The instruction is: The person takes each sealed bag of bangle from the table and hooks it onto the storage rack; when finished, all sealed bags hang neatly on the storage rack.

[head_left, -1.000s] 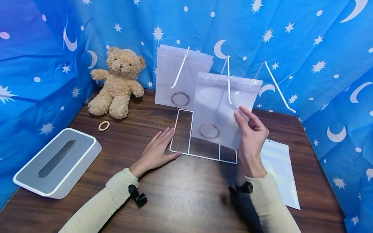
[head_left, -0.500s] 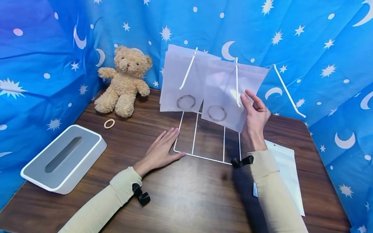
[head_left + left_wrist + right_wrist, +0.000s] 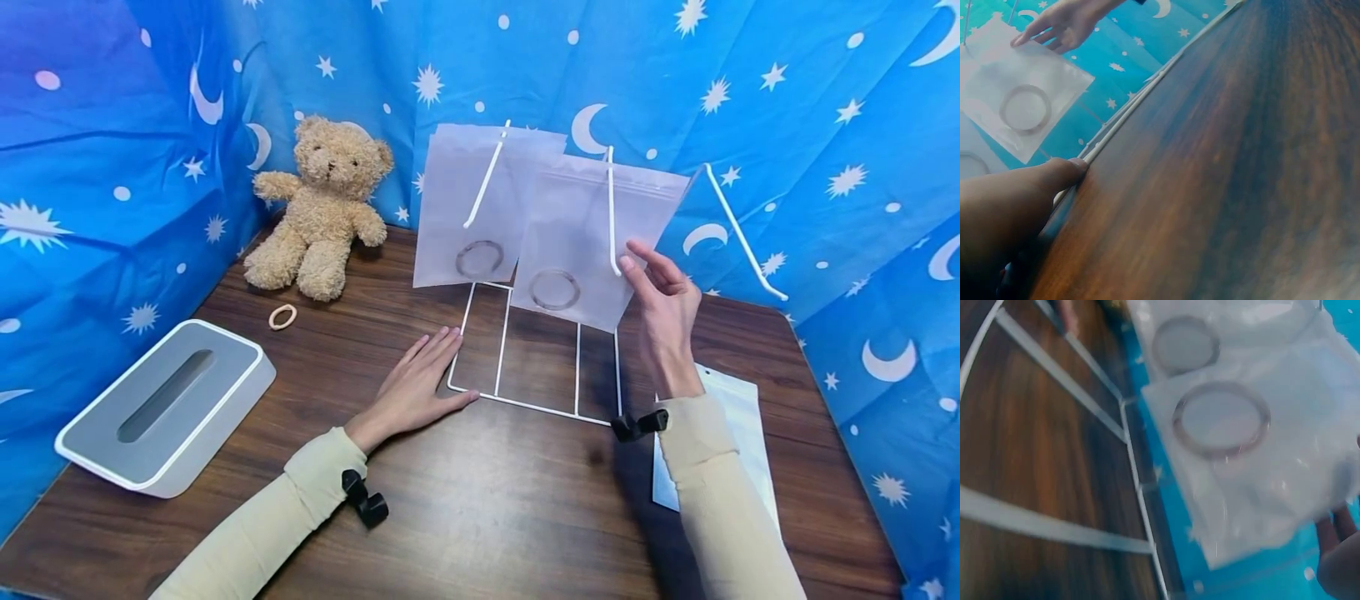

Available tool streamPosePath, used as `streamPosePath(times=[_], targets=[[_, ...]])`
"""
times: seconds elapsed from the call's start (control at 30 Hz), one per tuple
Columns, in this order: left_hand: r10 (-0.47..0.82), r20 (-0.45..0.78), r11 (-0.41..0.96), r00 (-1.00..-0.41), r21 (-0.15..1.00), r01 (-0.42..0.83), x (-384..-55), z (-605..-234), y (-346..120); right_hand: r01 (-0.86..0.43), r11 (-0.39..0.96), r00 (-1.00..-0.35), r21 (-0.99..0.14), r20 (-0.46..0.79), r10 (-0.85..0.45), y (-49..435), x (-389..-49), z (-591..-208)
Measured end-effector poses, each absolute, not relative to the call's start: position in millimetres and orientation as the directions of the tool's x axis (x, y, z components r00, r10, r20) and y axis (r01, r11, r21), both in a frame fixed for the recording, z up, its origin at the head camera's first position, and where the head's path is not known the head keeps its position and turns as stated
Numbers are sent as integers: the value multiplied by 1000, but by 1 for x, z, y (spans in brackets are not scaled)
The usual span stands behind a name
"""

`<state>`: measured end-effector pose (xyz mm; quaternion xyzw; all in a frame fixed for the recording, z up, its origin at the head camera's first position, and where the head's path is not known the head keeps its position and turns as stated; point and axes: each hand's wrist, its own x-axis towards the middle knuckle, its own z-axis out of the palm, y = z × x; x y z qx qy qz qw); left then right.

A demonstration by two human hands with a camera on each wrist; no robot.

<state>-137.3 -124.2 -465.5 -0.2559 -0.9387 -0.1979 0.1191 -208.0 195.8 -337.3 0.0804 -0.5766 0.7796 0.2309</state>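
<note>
My left hand (image 3: 422,379) lies flat, fingers spread, at the left front corner of the white wire display rack (image 3: 540,405). In the left wrist view its thumb (image 3: 1063,172) rests on the base wire. A frosted zip bag (image 3: 573,225) with a dark ring showing in its lower part hangs on the middle prong (image 3: 611,208). My right hand (image 3: 666,304) is at that bag's right edge, its thumb and index fingertips overlapping the bag, loosely parted. More frosted bags (image 3: 465,192), with a similar ring showing, hang on the left prong.
The right prong (image 3: 742,233) carries no bag. A pale flat pouch (image 3: 738,442) lies on the table right of the rack, partly under my right forearm. On the left are a grey-topped box (image 3: 168,408), a small wooden ring (image 3: 282,317) and a teddy bear (image 3: 322,208). A blue curtain (image 3: 825,208) surrounds the table.
The bag moved up and back onto the middle prong with my right hand, then swung slightly left as the hand shifted a little right and its fingers loosened. My left hand stayed on the rack.
</note>
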Motion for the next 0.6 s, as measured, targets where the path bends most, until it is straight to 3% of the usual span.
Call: streamPosePath(times=[0.17, 0.3, 0.43, 0.6], targets=[[443, 315, 785, -840, 317, 533, -138, -467, -121, -379, 49, -899, -924, 380, 218, 236, -173, -350], [444, 307, 784, -841, 320, 531, -137, -467, -121, -190, 381, -912, -905, 307, 272, 279, -129, -361], [437, 308, 785, -845, 329, 525, -136, -464, -122, 76, 694, -917, -716, 224, 331, 321, -90, -369], [431, 302, 786, -850, 338, 518, -136, -463, -124, 322, 856, -935, -405, 5, 354, 357, -66, -382]])
